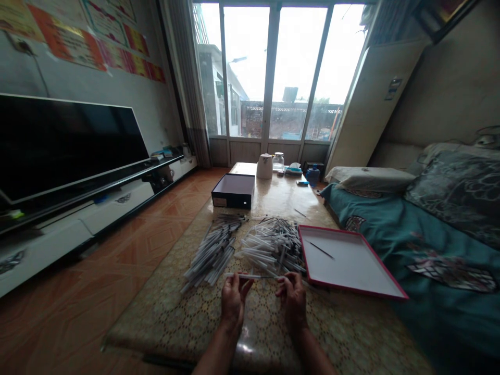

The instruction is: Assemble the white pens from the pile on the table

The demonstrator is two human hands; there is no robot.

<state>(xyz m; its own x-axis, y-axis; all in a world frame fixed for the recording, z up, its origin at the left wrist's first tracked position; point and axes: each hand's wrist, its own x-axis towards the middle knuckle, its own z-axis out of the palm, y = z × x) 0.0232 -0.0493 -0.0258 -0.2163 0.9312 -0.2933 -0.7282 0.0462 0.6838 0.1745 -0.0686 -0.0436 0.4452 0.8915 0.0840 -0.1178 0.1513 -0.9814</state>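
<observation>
My left hand [233,299] pinches a slim white plastic tube [250,276], held level above the table's near side. Opposite it, my right hand [292,299] has its fingers closed at the tube's thin right end; what exactly they grip is too small to make out. Just beyond my hands lies a loose pile of white tubes [258,250], mixed with dark thin pieces. To the left, another bundle of white tubes with dark ends [213,252] lies more neatly, mostly slanting the same way.
A shallow red-rimmed box lid [351,288] sits at the right with a thin dark rod [321,250] in it. Behind the bundles stands a dark open box [232,200]. Farther back are a kettle [264,166], a glass jar [278,160] and a tissue pack [294,169]. A sofa [375,224] borders the right.
</observation>
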